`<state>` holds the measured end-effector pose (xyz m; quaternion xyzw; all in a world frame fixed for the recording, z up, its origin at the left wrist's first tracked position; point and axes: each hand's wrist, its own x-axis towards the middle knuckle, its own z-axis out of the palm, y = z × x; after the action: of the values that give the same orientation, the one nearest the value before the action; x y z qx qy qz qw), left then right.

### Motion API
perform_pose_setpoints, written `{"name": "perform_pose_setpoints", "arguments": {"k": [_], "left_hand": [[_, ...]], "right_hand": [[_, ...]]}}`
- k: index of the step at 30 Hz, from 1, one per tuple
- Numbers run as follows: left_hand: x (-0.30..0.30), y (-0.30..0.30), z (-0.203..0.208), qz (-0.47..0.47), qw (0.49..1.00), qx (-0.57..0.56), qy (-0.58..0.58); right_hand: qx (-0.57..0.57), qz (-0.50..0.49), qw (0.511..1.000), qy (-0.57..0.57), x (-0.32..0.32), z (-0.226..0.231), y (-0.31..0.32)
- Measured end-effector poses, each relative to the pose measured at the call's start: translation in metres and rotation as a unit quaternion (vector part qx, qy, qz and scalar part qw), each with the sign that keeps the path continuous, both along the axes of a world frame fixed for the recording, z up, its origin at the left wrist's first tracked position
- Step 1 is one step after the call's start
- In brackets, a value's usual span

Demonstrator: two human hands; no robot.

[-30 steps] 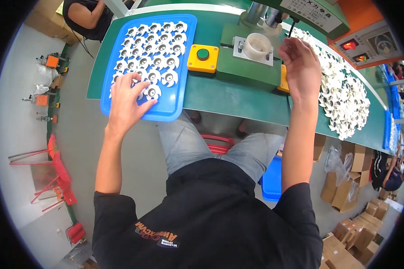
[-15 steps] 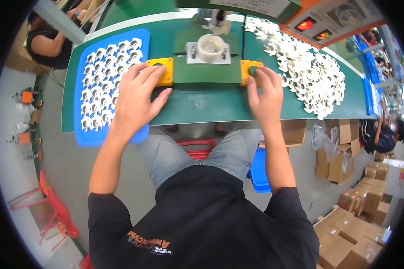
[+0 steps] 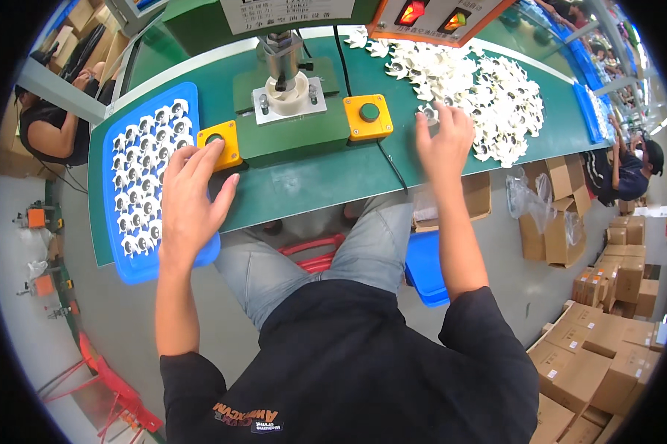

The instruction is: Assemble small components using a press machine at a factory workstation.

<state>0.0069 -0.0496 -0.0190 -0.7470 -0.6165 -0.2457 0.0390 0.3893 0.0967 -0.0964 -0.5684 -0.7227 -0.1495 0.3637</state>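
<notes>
In the head view, the right hand (image 3: 448,144) is positioned above the worktop (image 3: 304,181), beside the left edge of a pile of white vaned parts (image 3: 510,103). One vaned part (image 3: 427,112) is located at the far tips of its parted thumb and forefinger; whether it is gripped cannot be told. No long axis is presented by its roundish outline. The right hand is placed nearer to it; the left hand (image 3: 189,203) is set well apart. The left fingers are spread, with nothing seen held, and their tips are placed at the left yellow button box (image 3: 228,152), beside the blue tray (image 3: 209,253).
</notes>
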Motion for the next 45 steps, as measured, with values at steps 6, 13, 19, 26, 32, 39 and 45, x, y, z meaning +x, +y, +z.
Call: {"name": "perform_pose_setpoints", "arguments": {"k": [6, 13, 19, 26, 32, 39, 45], "left_hand": [[0.009, 0.007, 0.002, 0.02, 0.999, 0.022, -0.039], [0.027, 0.032, 0.021, 0.016, 0.992, 0.037, -0.116], [0.053, 0.082, 0.022, 0.022, 0.965, 0.077, -0.248], [0.059, 0.115, 0.018, 0.007, 0.936, 0.083, -0.342], [0.057, 0.11, 0.031, 0.01, 0.944, 0.039, -0.329], [0.008, 0.077, 0.022, 0.056, 0.971, 0.082, -0.219], [-0.058, -0.029, 0.027, 0.108, 0.986, 0.072, -0.105]], "right_hand": [[-0.124, -0.069, 0.986, -0.084, 0.007, -0.003, 0.009], [-0.068, 0.043, 0.997, 0.009, 0.003, 0.007, 0.0], [-0.129, 0.067, 0.98, 0.136, -0.031, 0.057, -0.01], [-0.131, 0.205, 0.949, 0.203, -0.085, 0.086, -0.003], [-0.144, 0.246, 0.945, 0.162, -0.137, 0.098, 0.006], [-0.124, 0.277, 0.937, 0.17, -0.156, 0.09, 0.013], [-0.174, 0.307, 0.878, 0.323, -0.192, 0.099, 0.013]]}}
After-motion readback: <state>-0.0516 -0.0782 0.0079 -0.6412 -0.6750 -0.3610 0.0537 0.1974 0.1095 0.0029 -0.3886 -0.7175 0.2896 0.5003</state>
